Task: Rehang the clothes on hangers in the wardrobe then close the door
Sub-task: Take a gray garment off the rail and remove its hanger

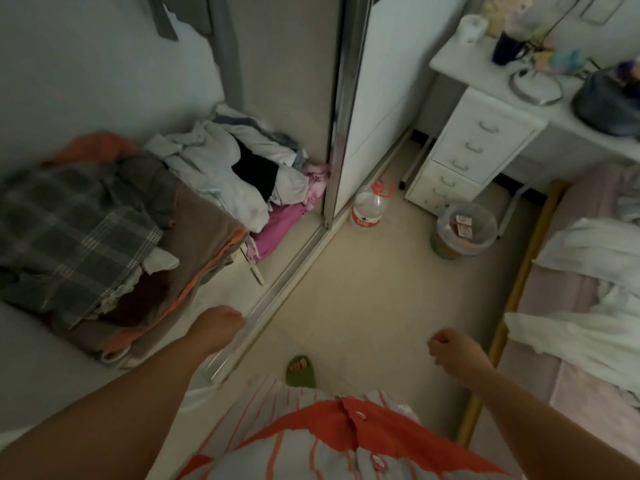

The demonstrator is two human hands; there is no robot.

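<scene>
The wardrobe stands open on the left, its sliding door (349,109) pushed to the right end of the floor track (277,289). Inside lie heaps of clothes: a grey plaid garment (69,233) over brown and orange cloth, and further back a white, black and pink pile (249,171). Grey garments (194,15) hang at the top. My left hand (218,327) is curled just above the track and holds nothing. My right hand (453,351) hangs over the floor, fingers curled, with nothing in it.
A large water bottle (369,206) and a clear waste bin (464,230) stand on the floor. A white desk with drawers (474,147) carries small items at the back right. A bed with white laundry (588,306) fills the right side. My green slipper (300,370) shows below.
</scene>
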